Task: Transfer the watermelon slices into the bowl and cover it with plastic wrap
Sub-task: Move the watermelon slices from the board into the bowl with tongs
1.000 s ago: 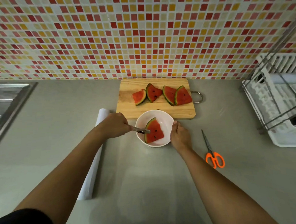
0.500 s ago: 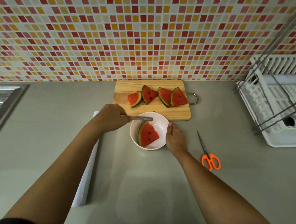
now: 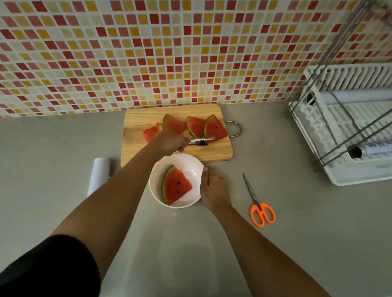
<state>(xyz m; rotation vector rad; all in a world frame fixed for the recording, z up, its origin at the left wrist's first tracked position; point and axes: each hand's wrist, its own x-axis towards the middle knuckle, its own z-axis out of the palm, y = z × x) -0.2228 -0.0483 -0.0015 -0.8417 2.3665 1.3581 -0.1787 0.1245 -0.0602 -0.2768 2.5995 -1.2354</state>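
White bowl (image 3: 193,174) against right hand (image 3: 214,189), slice (image 3: 175,186) inside

The flat grey countertop (image 3: 308,233) carries a rectangular wooden cutting board (image 3: 213,152) at its rear edge. A round white bowl (image 3: 191,171) stands just in front of the board. A white roll of plastic wrap (image 3: 99,176) lies to the left, orange-handled metal scissors (image 3: 253,194) to the right, and a white plastic dish rack (image 3: 362,173) at far right.

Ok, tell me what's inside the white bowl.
One watermelon slice lies in the bowl, rind toward the left. The bowl floor beneath the slice is hidden; the rest looks bare.
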